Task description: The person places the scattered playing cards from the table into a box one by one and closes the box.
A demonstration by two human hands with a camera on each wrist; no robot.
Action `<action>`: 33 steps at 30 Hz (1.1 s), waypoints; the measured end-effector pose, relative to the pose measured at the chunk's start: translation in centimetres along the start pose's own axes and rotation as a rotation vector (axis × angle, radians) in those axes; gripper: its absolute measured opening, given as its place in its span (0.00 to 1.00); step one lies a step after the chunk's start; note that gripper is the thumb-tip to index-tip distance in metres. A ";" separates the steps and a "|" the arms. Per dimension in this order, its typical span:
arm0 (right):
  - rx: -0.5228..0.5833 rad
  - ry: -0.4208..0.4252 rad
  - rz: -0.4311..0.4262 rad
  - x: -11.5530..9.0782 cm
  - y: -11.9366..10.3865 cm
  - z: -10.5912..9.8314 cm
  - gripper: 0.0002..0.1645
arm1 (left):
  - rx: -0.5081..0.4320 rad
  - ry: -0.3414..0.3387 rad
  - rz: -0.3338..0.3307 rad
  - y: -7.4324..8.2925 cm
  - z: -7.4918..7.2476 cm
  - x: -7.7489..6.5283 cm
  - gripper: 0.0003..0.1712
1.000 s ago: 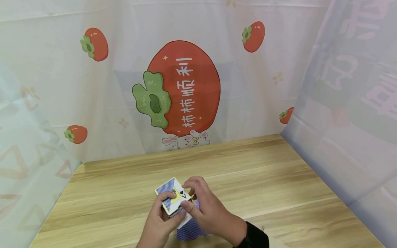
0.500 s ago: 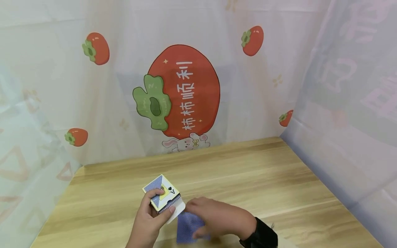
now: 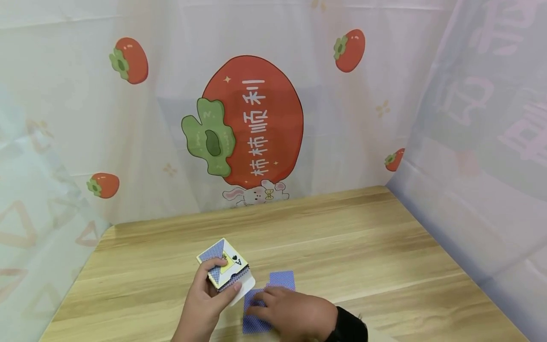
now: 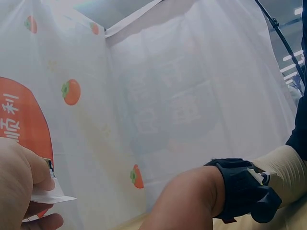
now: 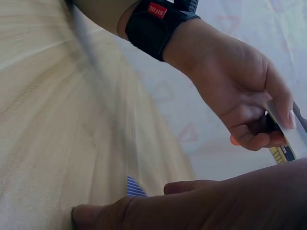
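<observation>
Head view: left hand (image 3: 208, 295) is gripping a boxy playing-card carton (image 3: 230, 267), patterned deck (image 3: 236, 279) showing inside.
Right hand (image 3: 297, 311), fingers loosely spread, is partly covering blue-backed cards (image 3: 255, 325) on the wood-grained desk (image 3: 376, 251).

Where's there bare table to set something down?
Bare tabletop lies behind the card box, up to the back curtain; left of the left hand; and right of the black wristband, toward the right curtain. Front centre is crowded: right hand over blue-backed cards, card box close by.
</observation>
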State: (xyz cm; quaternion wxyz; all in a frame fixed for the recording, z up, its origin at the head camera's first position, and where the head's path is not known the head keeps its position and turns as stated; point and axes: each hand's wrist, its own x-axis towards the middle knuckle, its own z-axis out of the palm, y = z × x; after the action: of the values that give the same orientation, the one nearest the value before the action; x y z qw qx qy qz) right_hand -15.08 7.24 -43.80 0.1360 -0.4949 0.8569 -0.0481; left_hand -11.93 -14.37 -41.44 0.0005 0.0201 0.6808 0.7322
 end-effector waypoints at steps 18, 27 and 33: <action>-0.072 0.192 -0.225 3.5 0.2 3.2 0.29 | 0.005 -0.013 -0.021 -0.1 0.0 0.2 0.33; -0.104 0.259 -0.146 3.8 0.3 3.6 0.24 | 0.009 -0.017 -0.002 -0.1 0.0 0.1 0.32; -0.099 0.250 0.006 3.4 1.1 3.1 0.32 | 0.010 -0.021 -0.016 0.1 -0.1 0.1 0.33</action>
State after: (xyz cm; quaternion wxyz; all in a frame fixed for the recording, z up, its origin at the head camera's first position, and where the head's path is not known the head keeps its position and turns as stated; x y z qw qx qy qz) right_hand -16.69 5.05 -47.66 0.0037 -0.4886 0.8699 -0.0668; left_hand -12.05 -14.44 -41.37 0.0134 0.0224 0.6846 0.7285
